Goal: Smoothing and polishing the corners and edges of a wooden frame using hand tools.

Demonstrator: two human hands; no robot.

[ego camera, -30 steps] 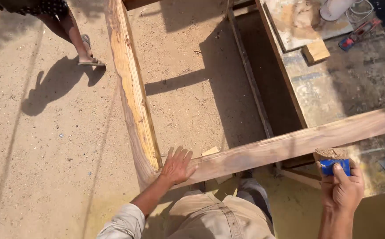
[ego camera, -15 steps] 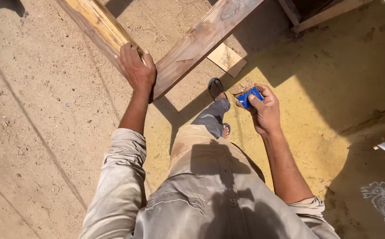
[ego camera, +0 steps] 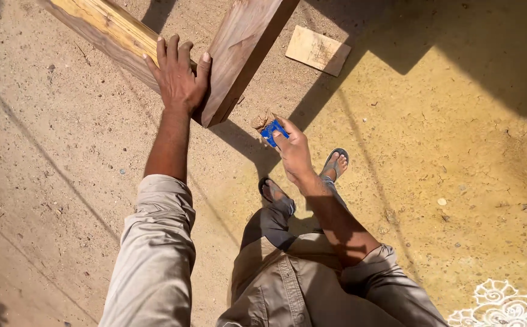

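My left hand (ego camera: 178,75): it lies flat on the wood, fingers spread a little and pointing up, away from me. It is pressing, not holding.
Thumb: it rests on the side of the dark plank (ego camera: 245,48), close to its cut end.
Other fingers: they lie over the spot where the dark plank meets the pale beam (ego camera: 103,27), which has a rough bark edge.
Dark plank: its end sticks out just past my palm, toward my body. The rest goes up and out of the picture.
My right hand (ego camera: 293,154): it is closed around a small blue thing (ego camera: 273,131).
Blue thing: it sits at my fingertips, and one end pokes out past them. It is near the end of the dark plank but not touching it. I cannot tell what it is.
Wood scrap (ego camera: 318,49): a small flat piece on the sandy ground (ego camera: 457,139), to the right of the plank.
My feet: in sandals (ego camera: 335,162), just under my right hand.
Corner: a white chalk pattern (ego camera: 505,306) at the bottom right.
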